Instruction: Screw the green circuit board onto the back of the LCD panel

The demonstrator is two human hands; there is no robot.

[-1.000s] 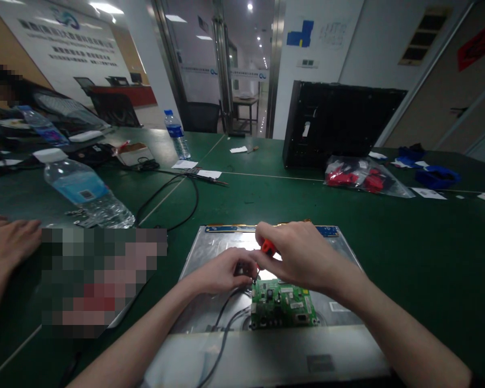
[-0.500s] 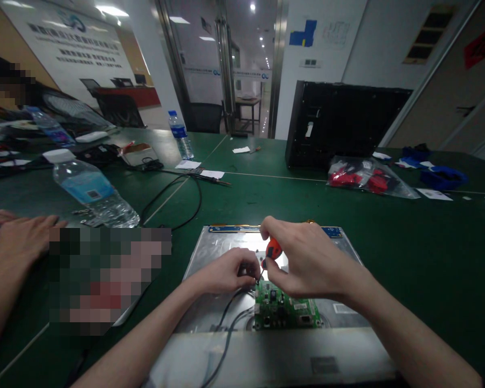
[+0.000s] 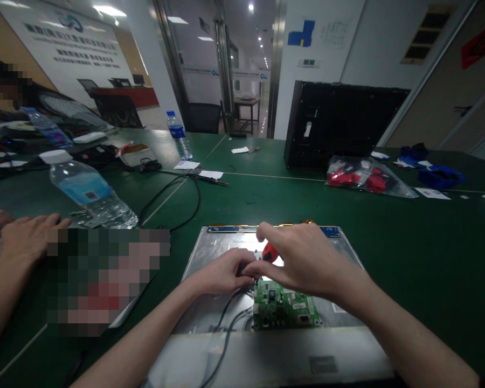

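Note:
A metal-backed display panel (image 3: 210, 253) lies on the table in front of me, with a green circuit board (image 3: 285, 310) on it. My right hand (image 3: 307, 258) is closed round the red-and-black handle of a screwdriver (image 3: 269, 253), above the board's upper left corner. Its shaft is mostly hidden by my thumb. Beside it, my left hand (image 3: 226, 272) is closed with curled fingertips at that same corner; what they pinch is hidden. Dark cables (image 3: 228, 337) run from the board's left side down over the panel.
Left of the panel stand a water bottle (image 3: 91, 188) and a co-worker's hand (image 3: 28, 237). A black monitor (image 3: 347, 124) stands at the back right, with a plastic bag of red items (image 3: 366, 175) before it. A black cable (image 3: 198, 199) loops across the table.
My right thumb has swung left across the screwdriver, nearer my left fingertips, and the handle has turned and shifted slightly left. My left hand has stayed at the board's corner.

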